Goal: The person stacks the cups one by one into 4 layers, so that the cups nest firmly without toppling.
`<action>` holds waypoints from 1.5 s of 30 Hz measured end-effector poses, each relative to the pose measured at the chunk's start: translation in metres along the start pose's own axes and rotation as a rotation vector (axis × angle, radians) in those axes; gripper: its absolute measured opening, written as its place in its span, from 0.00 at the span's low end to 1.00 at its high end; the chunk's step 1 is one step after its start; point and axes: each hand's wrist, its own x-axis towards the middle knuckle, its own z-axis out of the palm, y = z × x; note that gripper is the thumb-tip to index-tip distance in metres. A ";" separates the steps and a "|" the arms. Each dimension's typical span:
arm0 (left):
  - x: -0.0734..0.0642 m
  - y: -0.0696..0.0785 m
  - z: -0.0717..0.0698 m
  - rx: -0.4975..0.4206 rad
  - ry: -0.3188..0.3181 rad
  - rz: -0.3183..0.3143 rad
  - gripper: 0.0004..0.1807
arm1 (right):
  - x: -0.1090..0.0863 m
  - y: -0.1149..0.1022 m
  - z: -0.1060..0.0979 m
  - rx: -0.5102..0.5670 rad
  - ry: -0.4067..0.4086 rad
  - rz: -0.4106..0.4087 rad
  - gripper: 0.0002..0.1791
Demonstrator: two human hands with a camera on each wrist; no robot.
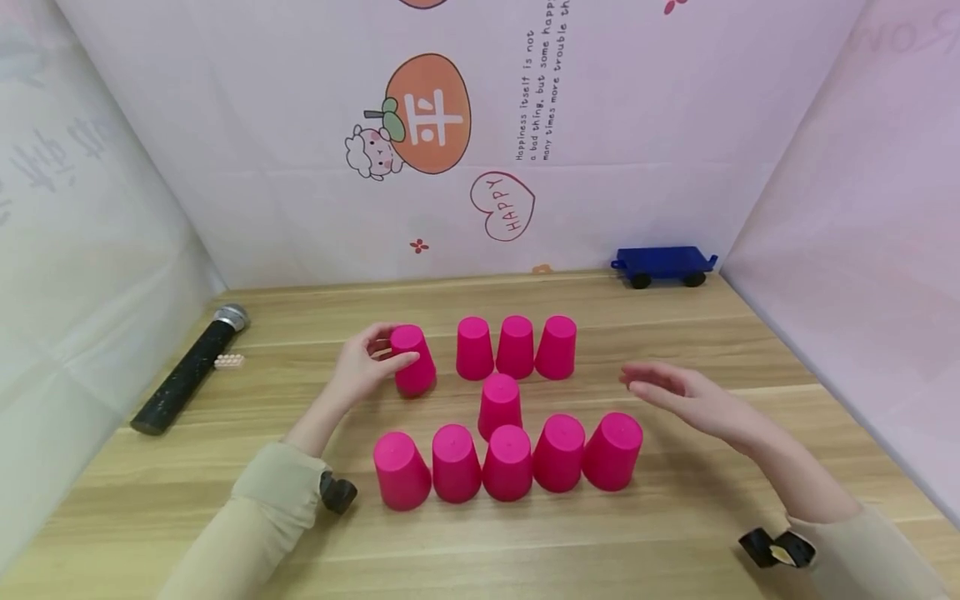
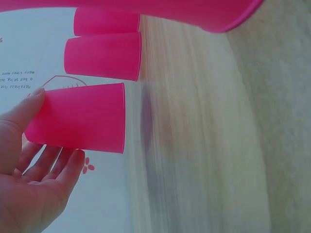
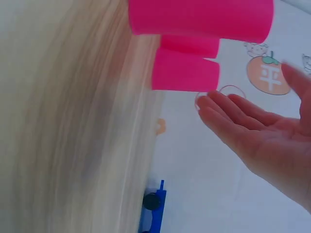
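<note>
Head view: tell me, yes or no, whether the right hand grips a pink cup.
No, the right hand is empty and apart from the inverted pink cups.

A microphone [image 1: 187, 375] lies left of the left hand [image 1: 366, 364], a block [image 1: 229, 361] between them. Right of that hand's cup [image 1: 416, 371] stand three cups [image 1: 515, 347]; nearer than both hands, five cups [image 1: 507, 465], a lone cup [image 1: 499, 404] behind. Beyond the right hand [image 1: 688, 397] stands a cart [image 1: 663, 262].

Left hand [image 1: 363, 362], some fingertips hidden from me
A tapered bright-pink cup [image 1: 416, 371] screens them; the right wrist view crops the flat blue toy wagon [image 3: 158, 211].
</note>
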 end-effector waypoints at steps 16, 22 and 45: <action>0.014 -0.003 0.019 0.014 0.035 0.029 0.30 | -0.023 0.007 0.023 0.152 -0.110 -0.110 0.33; 0.019 -0.006 0.027 0.014 0.036 0.031 0.29 | -0.024 0.009 0.031 0.146 -0.098 -0.130 0.30; 0.025 -0.007 0.031 0.004 0.005 0.039 0.29 | -0.023 0.002 0.038 0.147 -0.061 -0.106 0.28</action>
